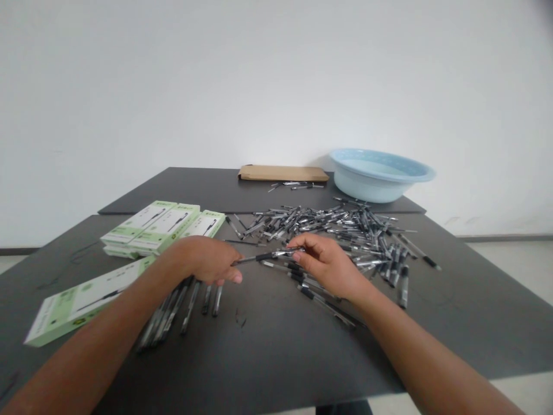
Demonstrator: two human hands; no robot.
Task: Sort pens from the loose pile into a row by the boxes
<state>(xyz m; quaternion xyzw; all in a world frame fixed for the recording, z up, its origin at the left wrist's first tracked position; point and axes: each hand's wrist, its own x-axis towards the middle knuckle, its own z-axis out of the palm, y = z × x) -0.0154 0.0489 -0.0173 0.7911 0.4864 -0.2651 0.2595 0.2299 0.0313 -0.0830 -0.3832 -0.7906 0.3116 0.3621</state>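
A clear pen with a black grip (265, 256) is stretched between my two hands, above the middle of the table. My right hand (327, 262) is closed on its right end, with thumb and forefinger pinching. At the other end, the thumb and forefinger of my left hand (213, 260) close around the pen. Beneath my left hand and wrist lies a row of similar pens (173, 311), partly hidden by the arm. Several more loose pens (322, 297) lie under my right hand, pointing toward the front right.
A large heap of pens (363, 230) spreads behind and right of my right hand. Green and white pen boxes (159, 225) are stacked at left, with a single box (86, 297) nearer. At the back are a brown cardboard piece (283, 173) and a light blue basin (380, 178).
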